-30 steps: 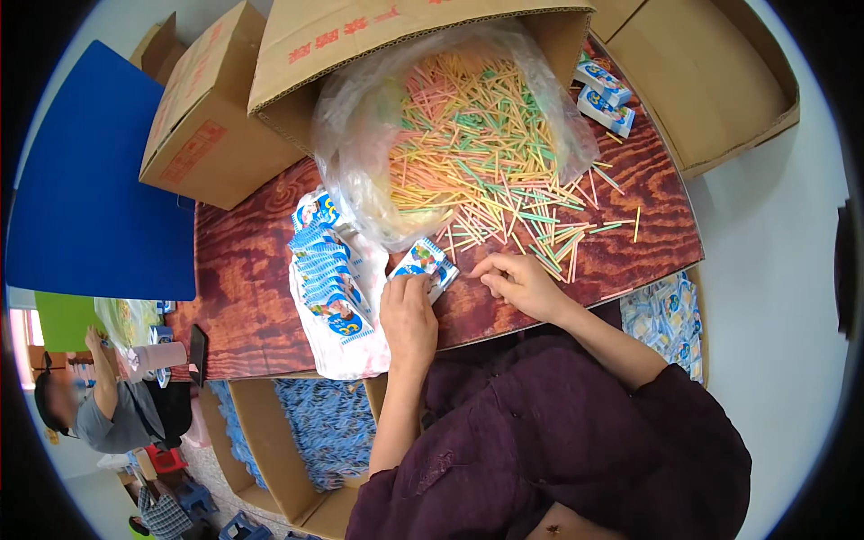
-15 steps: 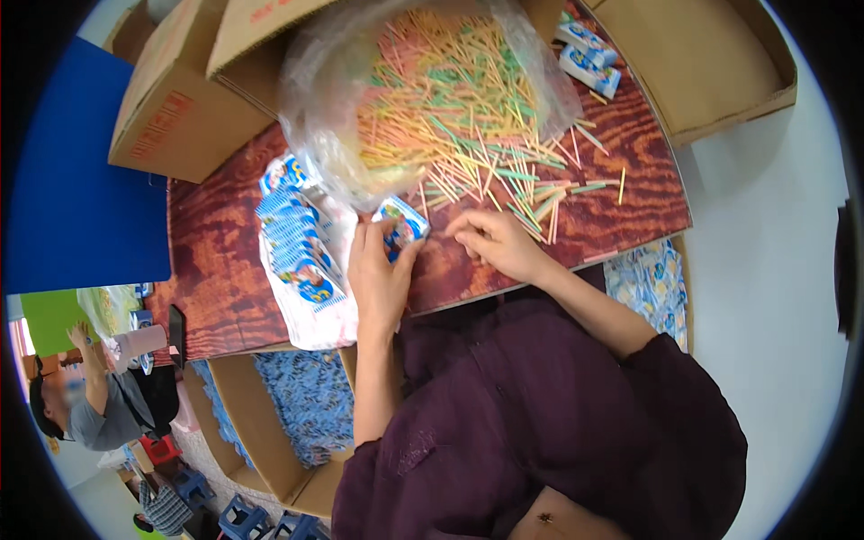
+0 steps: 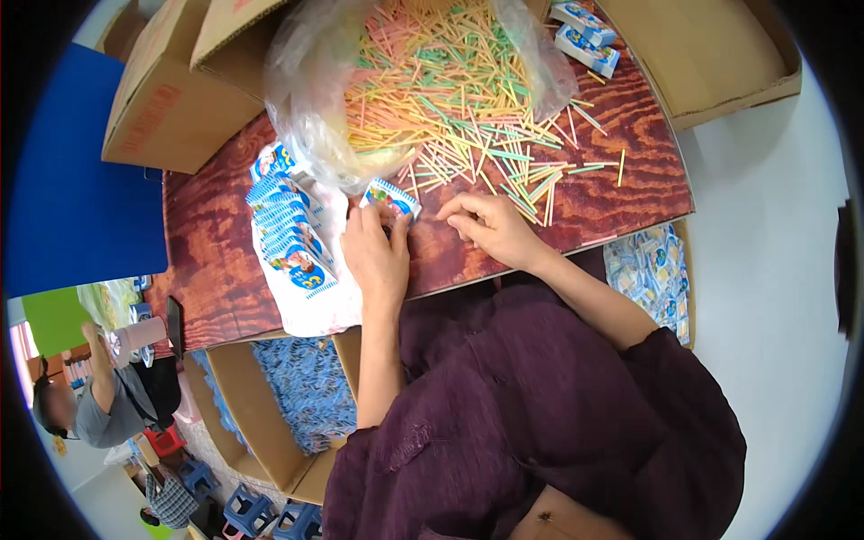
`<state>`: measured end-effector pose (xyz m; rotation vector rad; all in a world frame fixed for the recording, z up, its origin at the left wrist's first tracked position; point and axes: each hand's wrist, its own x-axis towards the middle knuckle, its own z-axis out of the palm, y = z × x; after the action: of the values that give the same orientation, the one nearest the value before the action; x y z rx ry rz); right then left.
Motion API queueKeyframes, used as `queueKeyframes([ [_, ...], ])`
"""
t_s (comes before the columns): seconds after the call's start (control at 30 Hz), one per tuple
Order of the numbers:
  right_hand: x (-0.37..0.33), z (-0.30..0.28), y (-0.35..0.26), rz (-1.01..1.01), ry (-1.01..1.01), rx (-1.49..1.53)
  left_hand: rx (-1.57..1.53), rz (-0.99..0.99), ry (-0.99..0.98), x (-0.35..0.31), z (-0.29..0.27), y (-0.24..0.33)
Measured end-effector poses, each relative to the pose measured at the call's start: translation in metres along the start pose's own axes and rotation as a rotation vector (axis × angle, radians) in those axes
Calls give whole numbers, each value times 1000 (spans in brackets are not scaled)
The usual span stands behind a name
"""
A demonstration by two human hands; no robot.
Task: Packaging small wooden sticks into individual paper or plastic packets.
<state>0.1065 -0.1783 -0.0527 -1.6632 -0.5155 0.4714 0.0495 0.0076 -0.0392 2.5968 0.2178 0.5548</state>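
Observation:
My left hand (image 3: 378, 256) rests at the near side of the table, its fingers and thumb closed on a small blue-and-white packet (image 3: 389, 193). Fingers cover the packet's lower part. Just to the right, my right hand (image 3: 497, 232) hovers with curled fingers, thumb against forefinger; whether anything is pinched there is hidden. Thin pastel sticks (image 3: 504, 148) in pink, yellow and green spill from a clear plastic bag (image 3: 306, 99) beyond both hands. Left of my left hand, a row of overlapping blue-and-white packets (image 3: 286, 225) lies on a white plastic sheet (image 3: 319, 310).
Cardboard boxes stand at the far left (image 3: 171, 99) and far right (image 3: 711, 54). More packets (image 3: 585, 40) lie at the table's far right. Below the table edge, an open carton (image 3: 301, 396) holds many blue packets. A person in grey (image 3: 112, 405) is at the left.
The packet in my left hand has moved slightly away from me, and my fingers cover more of its near edge. My right hand stays beside it, still curled. The whole view has shifted a little.

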Motion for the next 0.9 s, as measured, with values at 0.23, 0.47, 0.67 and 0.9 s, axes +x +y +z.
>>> queueKeyframes([
  [0.23, -3, 1, 6, -18, -2, 54, -36, -13, 23, -2, 6, -6],
  [0.47, -3, -1, 6, -49, 0, 41, 3, -8, 45, 1, 6, -1],
  [0.67, -3, -1, 2, -63, 7, 29, 31, -16, 80, 3, 10, -2],
  [0.9, 5, 6, 3, -35, 77, 38, 77, -23, 99, -1, 13, -6],
])
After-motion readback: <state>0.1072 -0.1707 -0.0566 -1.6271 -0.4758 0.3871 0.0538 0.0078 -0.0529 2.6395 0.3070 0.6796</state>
